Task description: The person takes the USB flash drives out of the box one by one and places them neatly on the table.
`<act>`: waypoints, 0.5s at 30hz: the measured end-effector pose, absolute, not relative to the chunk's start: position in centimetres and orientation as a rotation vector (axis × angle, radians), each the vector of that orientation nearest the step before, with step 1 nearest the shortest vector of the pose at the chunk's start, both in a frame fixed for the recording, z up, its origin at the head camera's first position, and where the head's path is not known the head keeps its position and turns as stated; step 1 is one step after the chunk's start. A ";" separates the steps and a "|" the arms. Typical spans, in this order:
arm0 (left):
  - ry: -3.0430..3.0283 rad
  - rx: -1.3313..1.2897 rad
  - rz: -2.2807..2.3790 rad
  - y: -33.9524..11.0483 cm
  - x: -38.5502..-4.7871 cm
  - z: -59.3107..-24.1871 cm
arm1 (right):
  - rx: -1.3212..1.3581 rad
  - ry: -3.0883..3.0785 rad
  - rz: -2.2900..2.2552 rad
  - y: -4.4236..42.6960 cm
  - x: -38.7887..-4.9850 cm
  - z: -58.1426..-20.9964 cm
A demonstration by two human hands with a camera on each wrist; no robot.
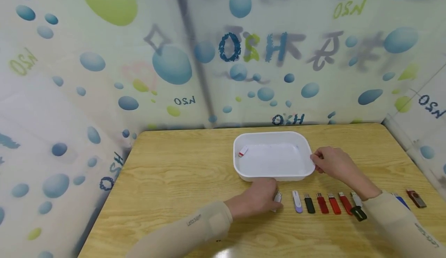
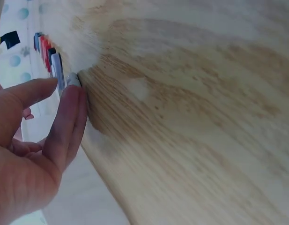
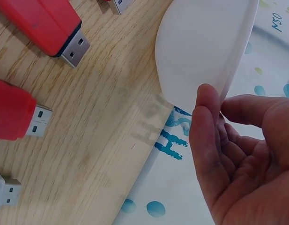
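Observation:
In the head view my left hand (image 1: 257, 198) is at a white USB stick (image 1: 277, 198) on the table, left end of a row. The left wrist view shows that hand's (image 2: 50, 126) fingertips touching the stick (image 2: 73, 78), the thumb apart from the fingers. My right hand (image 1: 334, 163) pinches the right rim of a white plastic tray (image 1: 271, 175); in the right wrist view thumb and index finger of the hand (image 3: 242, 154) grip the tray's edge (image 3: 205, 51). A white-and-red USB stick (image 1: 243, 151) lies inside the tray at the left.
Right of the left hand several USB sticks lie in a row: white-lilac (image 1: 297, 202), black (image 1: 309, 204), dark red (image 1: 322, 204), red (image 1: 334, 204), and a black-and-white one (image 1: 358, 213). A blue stick (image 1: 402, 201) and a brown one (image 1: 416, 199) lie beyond the right forearm. A patterned curtain (image 1: 223, 76) hangs behind the wooden table (image 1: 174, 173).

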State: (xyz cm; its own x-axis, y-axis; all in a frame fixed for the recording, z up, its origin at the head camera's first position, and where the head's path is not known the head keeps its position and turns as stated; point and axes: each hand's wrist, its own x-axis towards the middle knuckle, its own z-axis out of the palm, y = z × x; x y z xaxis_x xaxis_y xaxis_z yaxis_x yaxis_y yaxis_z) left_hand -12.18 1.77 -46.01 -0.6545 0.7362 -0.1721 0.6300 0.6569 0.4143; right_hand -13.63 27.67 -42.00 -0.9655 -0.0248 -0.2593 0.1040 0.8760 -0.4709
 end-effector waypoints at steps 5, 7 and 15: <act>2.478 1.076 0.485 1.4 -12.0 -45.7 | 0.055 2.795 -0.720 27.8 -13.6 -42.0; 2.462 1.085 0.481 1.5 -12.0 -45.6 | 0.055 2.797 -0.721 27.7 -13.6 -42.0; 2.457 1.140 0.426 2.1 -11.7 -45.5 | 0.050 2.793 -0.729 27.6 -13.6 -42.0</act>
